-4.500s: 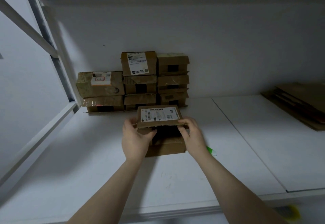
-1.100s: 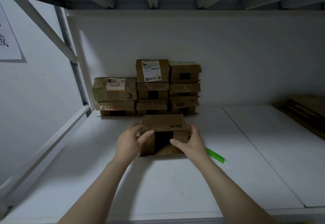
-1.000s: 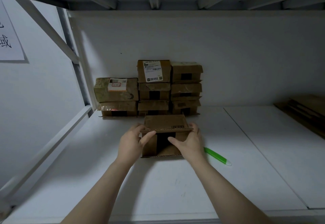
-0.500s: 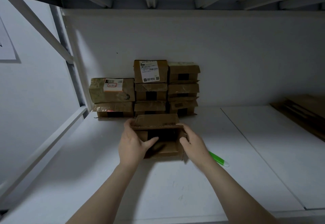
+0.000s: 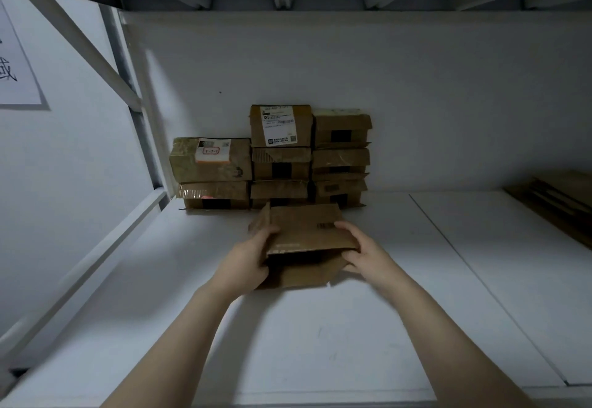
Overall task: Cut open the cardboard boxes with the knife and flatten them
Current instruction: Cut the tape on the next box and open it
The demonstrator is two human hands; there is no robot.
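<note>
A small brown cardboard box (image 5: 304,231), cut open, lies on the white shelf (image 5: 288,343) in front of me, its top panel leaning forward and its near end gaping. My left hand (image 5: 246,260) grips its left side, fingers curled over the top edge. At the right end, my right hand (image 5: 365,247) holds the box with fingers on the top panel and thumb underneath. The knife is hidden from view.
Several sealed cardboard boxes (image 5: 278,158) are stacked against the back wall behind the open one. Flattened cardboard (image 5: 557,202) lies at the far right of the shelf. A white frame rail (image 5: 96,247) runs along the left; a paper sign (image 5: 16,65) hangs on the left wall.
The box's top panel has come down and forward, so the box is squashed lower. Both hands shifted to its top edges. The green knife beside my right hand is now out of sight.
</note>
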